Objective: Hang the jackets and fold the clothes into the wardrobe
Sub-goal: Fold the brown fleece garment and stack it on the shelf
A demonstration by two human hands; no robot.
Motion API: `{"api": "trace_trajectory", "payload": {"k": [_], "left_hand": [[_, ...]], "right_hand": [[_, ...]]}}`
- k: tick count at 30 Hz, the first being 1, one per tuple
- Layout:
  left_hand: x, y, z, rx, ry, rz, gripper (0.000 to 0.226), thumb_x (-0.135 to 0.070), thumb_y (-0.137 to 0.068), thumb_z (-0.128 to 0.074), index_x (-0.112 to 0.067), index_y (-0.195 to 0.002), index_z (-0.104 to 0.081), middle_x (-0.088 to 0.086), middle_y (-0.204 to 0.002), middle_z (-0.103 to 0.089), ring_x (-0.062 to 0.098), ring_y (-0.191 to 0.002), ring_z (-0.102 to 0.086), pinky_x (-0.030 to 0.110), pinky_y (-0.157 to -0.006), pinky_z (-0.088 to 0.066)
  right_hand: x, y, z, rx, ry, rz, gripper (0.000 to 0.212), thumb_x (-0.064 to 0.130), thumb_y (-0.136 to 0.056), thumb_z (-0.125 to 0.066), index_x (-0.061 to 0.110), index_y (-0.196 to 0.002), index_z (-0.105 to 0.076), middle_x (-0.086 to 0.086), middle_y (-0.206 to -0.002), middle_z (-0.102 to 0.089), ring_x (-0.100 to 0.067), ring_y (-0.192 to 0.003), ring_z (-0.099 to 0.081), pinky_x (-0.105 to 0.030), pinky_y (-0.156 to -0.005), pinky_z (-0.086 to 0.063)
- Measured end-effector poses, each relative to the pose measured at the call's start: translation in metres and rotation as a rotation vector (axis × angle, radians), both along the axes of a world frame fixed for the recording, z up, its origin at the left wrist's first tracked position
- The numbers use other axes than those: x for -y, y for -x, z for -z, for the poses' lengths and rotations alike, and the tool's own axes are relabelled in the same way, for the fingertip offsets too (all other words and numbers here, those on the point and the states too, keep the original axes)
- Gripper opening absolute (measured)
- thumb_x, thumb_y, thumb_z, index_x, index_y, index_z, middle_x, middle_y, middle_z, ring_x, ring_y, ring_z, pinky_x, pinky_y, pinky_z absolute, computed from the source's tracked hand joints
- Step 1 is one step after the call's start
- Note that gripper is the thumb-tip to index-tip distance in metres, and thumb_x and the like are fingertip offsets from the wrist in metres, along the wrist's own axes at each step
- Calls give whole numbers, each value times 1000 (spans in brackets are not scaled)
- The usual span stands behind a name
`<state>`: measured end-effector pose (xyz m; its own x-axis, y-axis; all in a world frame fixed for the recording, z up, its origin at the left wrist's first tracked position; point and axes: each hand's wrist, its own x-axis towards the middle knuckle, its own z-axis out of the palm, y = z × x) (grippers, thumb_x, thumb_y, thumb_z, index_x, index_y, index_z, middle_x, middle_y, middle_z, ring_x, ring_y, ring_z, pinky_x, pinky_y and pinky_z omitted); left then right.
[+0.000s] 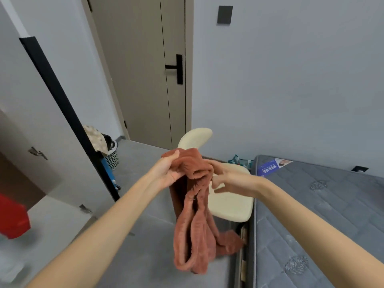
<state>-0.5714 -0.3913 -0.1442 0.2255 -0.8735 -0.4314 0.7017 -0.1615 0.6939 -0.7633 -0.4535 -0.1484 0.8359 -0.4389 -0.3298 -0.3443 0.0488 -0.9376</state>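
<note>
Nearest the lens: two bare forearms (108, 223), both stretched forward.

Item: rust-brown garment (197, 225), fleecy with a ribbed pile. It is held in the air between the two grips, bunched at the top, the rest hanging below them in loose loops and twisted lengths. Garment type not clear while it is this tangled.

Left grip (168, 169): closed round the top bunch, thumb over the fabric, fingers wrapped behind.
Right grip (226, 177): just right of the bunch, fingers curled into a fold. The exact pinch is partly hidden by cloth.

Handling (judgement): soft, limp, light; no stiffness to hold a shape. The pile should give good friction, so slip is unlikely. Not fragile. Best taken at a hem, waistband or shoulder seam, one corner per grip, then shaken out; a mid-cloth hold only keeps it knotted.

Outward:
- cream chair (230, 202) directly behind the grips
- grey mattress (322, 215) right of the right grip
- grey floor (135, 246) beneath
- laundry basket (113, 156) beyond the left grip
- white hinged panel (41, 121) far left, probably the wardrobe door
- red cloth (12, 217) at the left edge
</note>
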Motion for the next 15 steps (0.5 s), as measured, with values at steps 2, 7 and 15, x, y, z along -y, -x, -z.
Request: {"api": "trace_trajectory", "payload": {"k": [2,7,15], "left_hand": [[-4,5,2,-59,31,40,34,-17,-104,-34,6,-125,-46,23,-97,-62,27,-90,-63,47,-84,-50],[-10,12,-12,-122,131,144,42,-16,-105,-27,13,-130,-43,32,-119,-57,39,-116,-55,52,-107,-35],[-28,-19,-34,-116,226,258,44,-15,-103,-30,14,-134,-39,32,-137,-45,37,-128,-47,48,-109,-34]], "right_hand": [[-13,0,11,-97,95,-3,101,32,-67,-80,50,-142,-14,31,-131,-38,9,-104,-46,-27,-87,-46],[-44,-26,49,30,225,456,76,29,-73,-83,22,-126,-29,10,-118,-49,9,-103,-50,-6,-74,-46],[-40,-65,49,68,440,695,35,18,-78,-68,15,-108,-50,-10,-109,-56,-25,-105,-56,-46,-88,-49]]}}
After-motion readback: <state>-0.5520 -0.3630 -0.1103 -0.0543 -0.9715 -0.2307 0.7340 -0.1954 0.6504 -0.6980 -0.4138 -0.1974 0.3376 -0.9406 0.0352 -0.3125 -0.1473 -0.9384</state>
